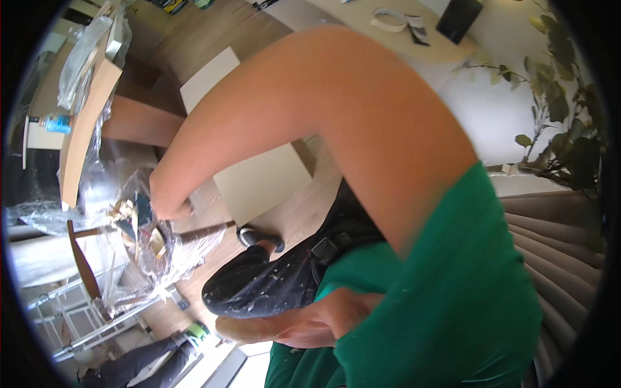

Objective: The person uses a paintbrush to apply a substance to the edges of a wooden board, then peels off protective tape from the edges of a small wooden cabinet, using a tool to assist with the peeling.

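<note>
My right arm arches across the upper middle, the elbow high. At its end my right hand [171, 202] is bent down beside a clear plastic bag [162, 258] with mixed bits in it. Its fingers look curled, but what they close on, if anything, is hidden. A dark teal piece [143, 208] and pale crumpled scraps [121, 212] lie right next to it. Close to my green shirt, my left hand [291, 326] hangs by my dark, paint-flecked trousers. Its longest visible digit stretches out, pale at the tip, and I see nothing held.
Pale flat boards [262, 184] lie on the wooden floor near my shoe [259, 239]. A wooden panel [90, 129] with a blue bottle [57, 123] nearby stands left. A metal ladder [97, 330] is lower left, with another person's dark-clad legs [139, 365]. Leafy branches [559, 97] rise upper right.
</note>
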A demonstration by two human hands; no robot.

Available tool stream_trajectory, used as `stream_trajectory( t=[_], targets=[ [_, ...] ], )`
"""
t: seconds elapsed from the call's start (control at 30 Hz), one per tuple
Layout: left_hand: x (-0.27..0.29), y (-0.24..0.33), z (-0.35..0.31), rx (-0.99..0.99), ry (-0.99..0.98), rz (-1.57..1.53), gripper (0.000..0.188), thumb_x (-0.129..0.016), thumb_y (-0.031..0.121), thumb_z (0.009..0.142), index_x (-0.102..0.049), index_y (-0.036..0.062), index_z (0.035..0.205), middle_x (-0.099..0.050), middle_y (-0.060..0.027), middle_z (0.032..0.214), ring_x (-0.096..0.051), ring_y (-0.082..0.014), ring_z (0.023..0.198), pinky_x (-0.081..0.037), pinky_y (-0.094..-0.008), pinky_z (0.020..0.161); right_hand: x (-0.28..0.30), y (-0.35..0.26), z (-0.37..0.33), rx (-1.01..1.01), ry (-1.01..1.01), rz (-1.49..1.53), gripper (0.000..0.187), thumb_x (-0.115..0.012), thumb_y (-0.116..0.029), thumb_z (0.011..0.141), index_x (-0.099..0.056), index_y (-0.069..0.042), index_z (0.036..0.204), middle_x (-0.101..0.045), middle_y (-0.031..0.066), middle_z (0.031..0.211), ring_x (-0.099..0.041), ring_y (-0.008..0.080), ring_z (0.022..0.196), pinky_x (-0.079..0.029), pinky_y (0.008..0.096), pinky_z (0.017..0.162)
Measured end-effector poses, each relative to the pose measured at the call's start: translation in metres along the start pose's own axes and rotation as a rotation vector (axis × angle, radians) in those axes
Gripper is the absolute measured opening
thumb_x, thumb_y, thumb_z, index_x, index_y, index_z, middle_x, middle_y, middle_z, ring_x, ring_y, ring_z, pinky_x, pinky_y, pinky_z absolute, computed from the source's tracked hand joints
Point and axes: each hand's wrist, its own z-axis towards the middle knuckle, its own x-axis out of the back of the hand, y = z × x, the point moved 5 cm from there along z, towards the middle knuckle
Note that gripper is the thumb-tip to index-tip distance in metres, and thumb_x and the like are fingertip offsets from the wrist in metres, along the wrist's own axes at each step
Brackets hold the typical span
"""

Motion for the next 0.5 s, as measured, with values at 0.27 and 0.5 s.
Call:
stream_trajectory(
  t=[0.27, 0.5],
  targets=[
    [0.0, 0.002, 0.005, 0.012, 0.023, 0.071, 0.084, -0.056, 0.067, 0.097, -0.057, -0.0046, 0.141, -0.062, -0.0204, 0.13, -0.059, -0.0283, 0.12, -0.046, -0.0408, 0.105, -0.014, 0.029, 0.015, -0.009, -0.205, 0.091, 0.046, -0.068, -0.041, 0.096, -0.069, -0.012, 0.133, -0.071, 0.0162, 0.128, -0.066, 0.0375, 0.116, -0.054, 0.0541, 0.097],
    [0.037, -0.004, -0.018, 0.044, 0.188, 0.45, 0.086, -0.054, 0.068, 0.097, -0.056, -0.0048, 0.142, -0.061, -0.0218, 0.132, -0.058, -0.0309, 0.122, -0.045, -0.0428, 0.106, -0.06, 0.021, -0.009, 0.106, 0.408, 0.516, 0.055, -0.076, -0.043, 0.087, -0.072, 0.0, 0.121, -0.075, 0.0209, 0.101, -0.072, 0.0377, 0.095, -0.058, 0.0509, 0.081]
  ],
)
